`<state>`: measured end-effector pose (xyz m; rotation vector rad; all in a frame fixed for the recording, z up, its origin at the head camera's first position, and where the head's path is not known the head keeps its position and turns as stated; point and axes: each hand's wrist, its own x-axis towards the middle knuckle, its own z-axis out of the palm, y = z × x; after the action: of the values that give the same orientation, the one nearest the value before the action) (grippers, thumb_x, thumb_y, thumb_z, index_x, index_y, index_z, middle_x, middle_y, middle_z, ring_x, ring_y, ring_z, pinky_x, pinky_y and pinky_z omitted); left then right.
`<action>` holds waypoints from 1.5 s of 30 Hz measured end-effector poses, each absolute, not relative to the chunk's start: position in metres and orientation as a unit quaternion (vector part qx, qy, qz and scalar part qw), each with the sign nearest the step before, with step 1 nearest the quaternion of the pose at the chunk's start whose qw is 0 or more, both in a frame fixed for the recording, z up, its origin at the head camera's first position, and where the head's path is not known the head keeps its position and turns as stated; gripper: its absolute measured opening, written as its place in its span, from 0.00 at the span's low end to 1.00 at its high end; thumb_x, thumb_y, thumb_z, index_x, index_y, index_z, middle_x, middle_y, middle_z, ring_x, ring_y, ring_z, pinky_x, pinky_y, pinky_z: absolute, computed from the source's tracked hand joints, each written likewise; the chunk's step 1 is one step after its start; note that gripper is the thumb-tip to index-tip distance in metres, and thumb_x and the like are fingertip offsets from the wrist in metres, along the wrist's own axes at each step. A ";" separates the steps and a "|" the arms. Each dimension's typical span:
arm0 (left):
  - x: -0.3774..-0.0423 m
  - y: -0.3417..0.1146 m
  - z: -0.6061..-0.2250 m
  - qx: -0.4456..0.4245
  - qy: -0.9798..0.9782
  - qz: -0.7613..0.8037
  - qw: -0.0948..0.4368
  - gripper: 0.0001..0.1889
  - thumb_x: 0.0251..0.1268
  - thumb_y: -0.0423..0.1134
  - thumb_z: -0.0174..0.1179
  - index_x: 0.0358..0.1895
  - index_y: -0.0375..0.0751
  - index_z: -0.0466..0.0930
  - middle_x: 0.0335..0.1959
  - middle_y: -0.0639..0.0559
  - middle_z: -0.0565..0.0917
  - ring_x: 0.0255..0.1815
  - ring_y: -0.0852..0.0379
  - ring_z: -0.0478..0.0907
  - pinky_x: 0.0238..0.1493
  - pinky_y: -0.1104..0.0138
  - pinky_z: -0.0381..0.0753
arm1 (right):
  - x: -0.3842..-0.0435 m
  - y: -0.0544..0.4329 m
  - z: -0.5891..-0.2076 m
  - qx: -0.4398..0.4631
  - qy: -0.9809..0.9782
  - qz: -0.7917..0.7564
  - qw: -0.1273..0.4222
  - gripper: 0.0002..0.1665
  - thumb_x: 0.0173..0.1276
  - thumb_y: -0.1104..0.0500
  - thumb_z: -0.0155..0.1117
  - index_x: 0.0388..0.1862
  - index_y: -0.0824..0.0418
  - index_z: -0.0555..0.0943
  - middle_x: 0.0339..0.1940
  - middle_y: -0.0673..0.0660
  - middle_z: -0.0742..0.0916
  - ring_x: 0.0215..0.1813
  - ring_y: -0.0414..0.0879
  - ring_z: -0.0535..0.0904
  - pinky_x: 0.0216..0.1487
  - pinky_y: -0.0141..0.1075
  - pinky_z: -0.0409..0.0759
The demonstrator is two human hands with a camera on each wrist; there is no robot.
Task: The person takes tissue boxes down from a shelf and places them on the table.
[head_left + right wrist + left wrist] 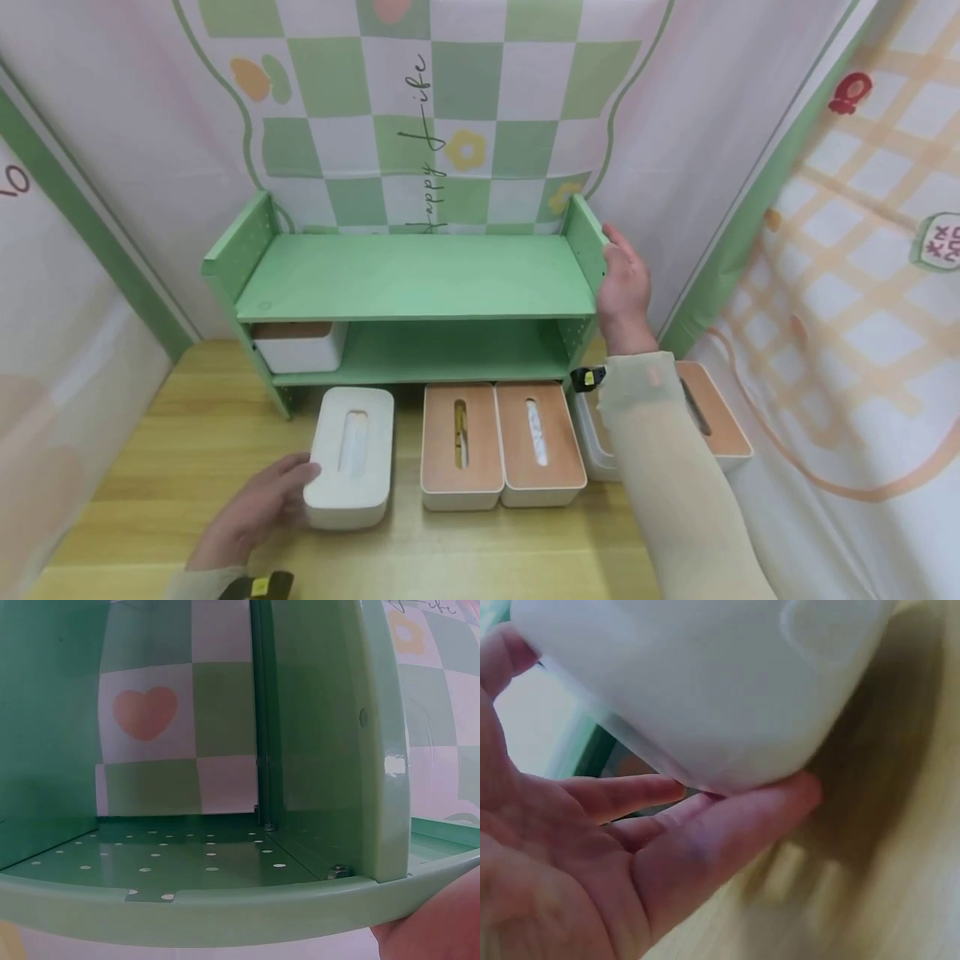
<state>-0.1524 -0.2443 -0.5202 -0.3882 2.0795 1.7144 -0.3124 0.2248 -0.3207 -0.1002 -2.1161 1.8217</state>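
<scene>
A white tissue box (350, 450) with a slotted lid is at the front left of the shelf. My left hand (264, 500) holds it by its left side. In the left wrist view, the fingers (727, 832) reach against the lower edge of the white box (705, 690), and a shadow falls on the table beside it. My right hand (626, 287) rests against the outer face of the right side panel of the green shelf (420, 275), fingers stretched upward along it. In the right wrist view, only part of the right hand (431, 922) shows below the panel's edge.
Two tissue boxes with wooden lids (462, 442) (538, 442) stand side by side before the shelf. More wooden-lidded boxes (723, 408) are partly behind my right forearm. A white box (303, 348) sits on the lower shelf at left. Curtains hang around the wooden table (180, 433).
</scene>
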 end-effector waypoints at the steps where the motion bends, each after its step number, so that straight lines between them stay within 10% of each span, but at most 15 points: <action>1: -0.153 -0.244 -0.521 -0.140 0.747 0.616 0.209 0.42 0.68 0.57 0.60 0.73 0.30 0.58 0.48 0.39 0.82 0.44 0.46 0.81 0.43 0.54 0.83 | -0.313 0.225 -0.321 -0.036 -0.746 0.642 0.173 0.26 0.82 0.45 0.37 0.75 0.36 0.66 0.76 0.44 0.67 0.67 0.46 0.67 0.66 0.42 0.67; 10: -0.150 -0.246 -0.525 -0.150 0.738 0.625 0.205 0.40 0.70 0.53 0.59 0.74 0.29 0.57 0.48 0.38 0.83 0.44 0.44 0.83 0.45 0.52 0.83 | -0.313 0.224 -0.322 -0.037 -0.766 0.617 0.175 0.26 0.82 0.43 0.36 0.74 0.34 0.65 0.76 0.42 0.65 0.27 0.37 0.64 0.34 0.33 0.71; 17: -0.154 -0.246 -0.523 -0.162 0.732 0.628 0.206 0.38 0.70 0.48 0.60 0.76 0.35 0.56 0.45 0.38 0.85 0.44 0.42 0.84 0.42 0.51 0.84 | -0.312 0.225 -0.321 -0.036 -0.754 0.633 0.171 0.26 0.82 0.45 0.36 0.75 0.35 0.66 0.77 0.42 0.64 0.68 0.41 0.64 0.66 0.39 0.65; 23: -0.160 -0.244 -0.518 -0.156 0.756 0.602 0.205 0.37 0.68 0.43 0.62 0.77 0.40 0.57 0.40 0.42 0.86 0.38 0.45 0.84 0.39 0.53 0.83 | -0.311 0.225 -0.321 -0.040 -0.758 0.628 0.171 0.25 0.82 0.44 0.36 0.74 0.35 0.66 0.77 0.43 0.65 0.28 0.39 0.68 0.37 0.34 0.73; 29: -0.164 -0.237 -0.518 -0.149 0.745 0.620 0.195 0.38 0.67 0.40 0.63 0.77 0.42 0.58 0.39 0.40 0.86 0.38 0.43 0.84 0.40 0.51 0.84 | -0.312 0.225 -0.321 -0.041 -0.764 0.621 0.172 0.26 0.82 0.44 0.36 0.74 0.34 0.66 0.76 0.43 0.66 0.36 0.39 0.74 0.44 0.33 0.74; 33: -0.171 -0.229 -0.517 -0.150 0.750 0.612 0.200 0.38 0.66 0.41 0.64 0.77 0.43 0.58 0.40 0.41 0.86 0.38 0.44 0.84 0.40 0.51 0.84 | -0.311 0.227 -0.319 -0.038 -0.769 0.612 0.182 0.26 0.82 0.44 0.36 0.75 0.35 0.66 0.76 0.45 0.68 0.14 0.39 0.55 0.17 0.31 0.64; 38: -0.177 -0.220 -0.516 -0.150 0.757 0.601 0.206 0.39 0.66 0.41 0.64 0.78 0.44 0.58 0.42 0.41 0.86 0.38 0.45 0.84 0.39 0.51 0.84 | -0.310 0.228 -0.319 -0.036 -0.769 0.611 0.184 0.25 0.82 0.44 0.37 0.74 0.35 0.67 0.73 0.49 0.71 0.11 0.36 0.55 0.09 0.30 0.59; 45: -0.178 -0.213 -0.515 -0.142 0.752 0.611 0.201 0.37 0.67 0.39 0.62 0.78 0.42 0.57 0.40 0.40 0.86 0.37 0.44 0.84 0.39 0.51 0.84 | -0.312 0.223 -0.321 -0.042 -0.769 0.608 0.195 0.25 0.81 0.45 0.39 0.73 0.36 0.69 0.38 0.55 0.79 0.13 0.36 0.55 0.10 0.29 0.58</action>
<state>-0.1780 -0.2132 -0.5153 -0.3955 2.1023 1.7082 -0.3122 0.2233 -0.3210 -0.1187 -2.1542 1.7038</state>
